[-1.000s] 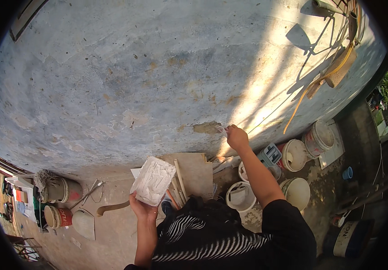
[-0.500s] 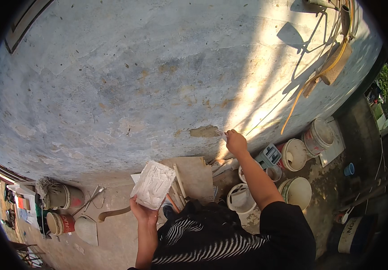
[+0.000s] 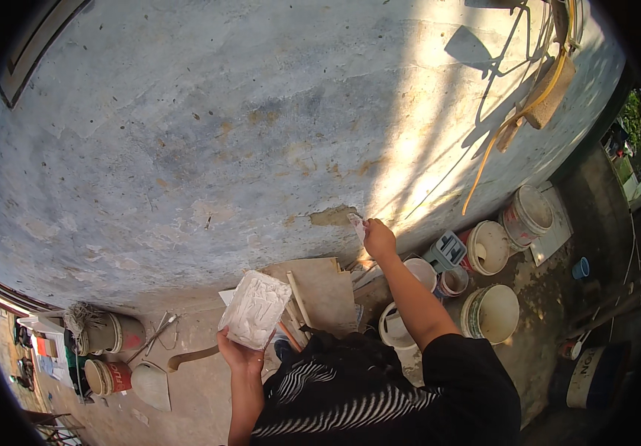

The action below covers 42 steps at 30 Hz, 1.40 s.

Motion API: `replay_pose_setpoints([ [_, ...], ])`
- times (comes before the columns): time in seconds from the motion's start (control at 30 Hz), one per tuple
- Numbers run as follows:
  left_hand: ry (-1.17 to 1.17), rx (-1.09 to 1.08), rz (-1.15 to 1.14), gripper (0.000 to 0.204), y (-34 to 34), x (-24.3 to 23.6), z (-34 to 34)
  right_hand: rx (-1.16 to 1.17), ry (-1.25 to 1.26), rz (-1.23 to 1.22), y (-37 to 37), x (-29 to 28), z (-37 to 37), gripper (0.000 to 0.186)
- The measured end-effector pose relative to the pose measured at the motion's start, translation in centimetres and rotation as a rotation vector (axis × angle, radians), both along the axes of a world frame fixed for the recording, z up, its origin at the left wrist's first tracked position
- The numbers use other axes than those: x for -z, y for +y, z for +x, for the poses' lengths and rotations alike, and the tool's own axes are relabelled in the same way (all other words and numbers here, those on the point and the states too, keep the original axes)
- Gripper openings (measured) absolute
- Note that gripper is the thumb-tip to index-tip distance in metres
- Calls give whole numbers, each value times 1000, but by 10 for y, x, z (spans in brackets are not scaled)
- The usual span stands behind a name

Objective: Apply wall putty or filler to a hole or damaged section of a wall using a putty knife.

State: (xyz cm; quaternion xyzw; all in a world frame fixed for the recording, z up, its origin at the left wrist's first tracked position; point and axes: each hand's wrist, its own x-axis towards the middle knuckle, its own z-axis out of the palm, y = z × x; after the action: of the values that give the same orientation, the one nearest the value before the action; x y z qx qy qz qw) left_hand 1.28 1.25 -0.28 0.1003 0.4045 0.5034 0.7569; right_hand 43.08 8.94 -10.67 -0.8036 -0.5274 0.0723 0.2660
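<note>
My left hand [image 3: 243,351] grips a rectangular board [image 3: 256,308] from below, its top spread with white putty. Out at the wall [image 3: 276,156], my right hand [image 3: 378,239] is closed on a putty knife [image 3: 357,225]. The knife's pale blade lies at the right end of a bare brown patch [image 3: 332,216], where the surface layer has come off. Most of the knife's handle is hidden in my fist. Bluish-grey worn paint covers the wall around the patch.
Several buckets stand at the right, among them a white one [image 3: 494,312] and a red one [image 3: 487,248]. A blue cup [image 3: 580,268] is farther right. At the left are a grey bucket [image 3: 125,332] and a red-and-white bucket [image 3: 109,377]. Tools with a yellow strap [image 3: 551,93] hang upper right.
My right hand has shifted slightly left, and the putty knife's blade now shows at the patch's right end. The board stays in my left hand. The view has turned a little.
</note>
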Motion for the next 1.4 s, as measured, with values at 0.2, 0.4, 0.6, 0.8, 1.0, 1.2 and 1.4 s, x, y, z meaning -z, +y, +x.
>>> replay_pose_setpoints([
  [0.2,-6,30,22,80,5,-2,3,9,29,51,-6,-15,14,18],
  [0.4,-14,42,24,80,2,-1,2,-7,-32,-2,1,-10,-3,18],
  [0.6,2,-18,-1,81,-3,0,1,-16,-109,-20,4,-25,10,16],
  [0.8,7,-30,6,82,-2,2,-6,-55,-71,-44,4,-19,8,16],
  [1.0,9,-45,-1,82,-1,-1,-2,109,26,48,-5,-4,0,18],
  [1.2,-9,-30,17,82,0,4,-7,45,40,83,-15,-29,-11,16],
  [1.4,-2,-5,15,81,4,0,3,56,6,13,-1,-27,-16,14],
])
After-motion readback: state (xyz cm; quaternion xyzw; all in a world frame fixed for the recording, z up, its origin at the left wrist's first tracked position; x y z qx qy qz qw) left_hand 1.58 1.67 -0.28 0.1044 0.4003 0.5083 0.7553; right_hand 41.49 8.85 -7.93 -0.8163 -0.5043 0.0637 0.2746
